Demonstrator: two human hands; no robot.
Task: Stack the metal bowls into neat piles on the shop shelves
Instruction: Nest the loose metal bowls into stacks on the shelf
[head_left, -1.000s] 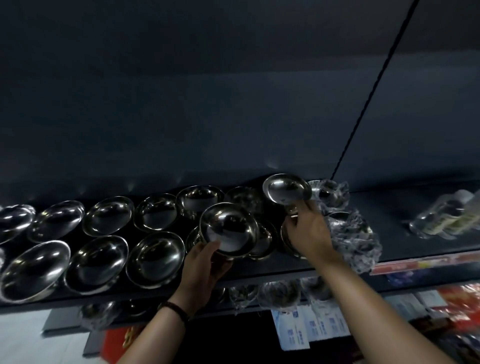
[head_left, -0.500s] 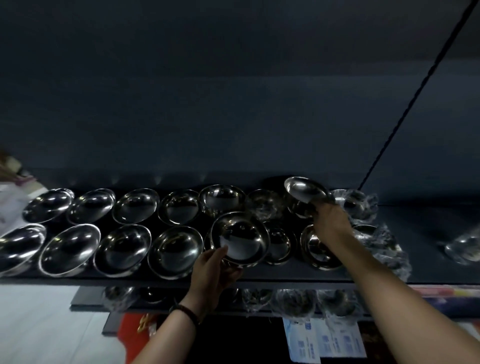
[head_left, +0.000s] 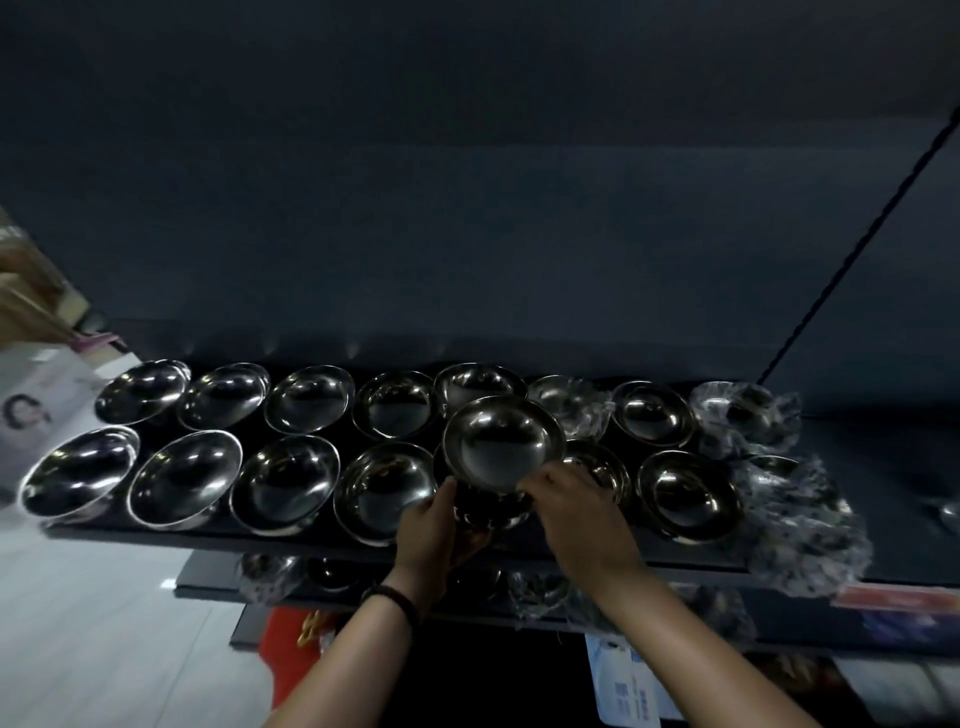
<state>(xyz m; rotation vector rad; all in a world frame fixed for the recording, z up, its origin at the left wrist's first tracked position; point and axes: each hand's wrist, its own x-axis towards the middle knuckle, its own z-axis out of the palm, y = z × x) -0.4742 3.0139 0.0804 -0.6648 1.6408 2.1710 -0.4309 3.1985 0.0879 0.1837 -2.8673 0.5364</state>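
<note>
Metal bowl (head_left: 503, 441): held tilted over the shelf's (head_left: 208, 538) near row, centre. Left hand (head_left: 431, 527) grip clamped under its base; right hand (head_left: 579, 512) grip pinched on its near rim. Other bowls (head_left: 285, 483) ranged in two rows.

No legible text anywhere

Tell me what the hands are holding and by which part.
Both hold the raised metal bowl: the left hand cups its underside at the near left, and the right hand curls its fingers on the near rim.
</note>
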